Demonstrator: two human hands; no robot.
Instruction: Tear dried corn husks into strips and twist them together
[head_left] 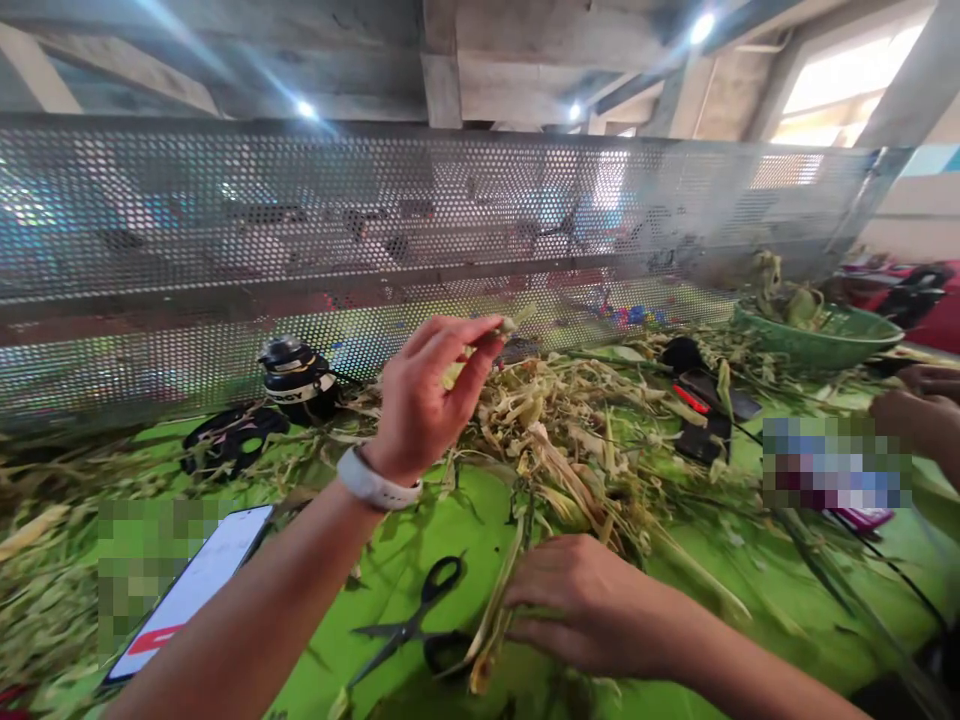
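My left hand [427, 390], with a pale band on its wrist, is raised above the table. Its thumb and fingertips pinch a small pale-green plant piece [517, 320]. Lower down, my right hand [577, 600] is closed beside a dry, yellowish plant stalk [495, 610], its fingertips around the stalk's side. Just left of that stalk, black scissors [409, 628] lie with their blades apart, untouched. Beyond my hands a heap of dried stalks and leaves [570, 420] spreads over the green table surface [472, 515].
A phone [202, 580] lies at the left, near a dark lidded bottle [296, 380]. At the right are a green bowl [821, 335] with plant matter, a black item with a red part [691, 398], and another person's hand [919, 415]. A perforated metal screen [450, 230] stands behind.
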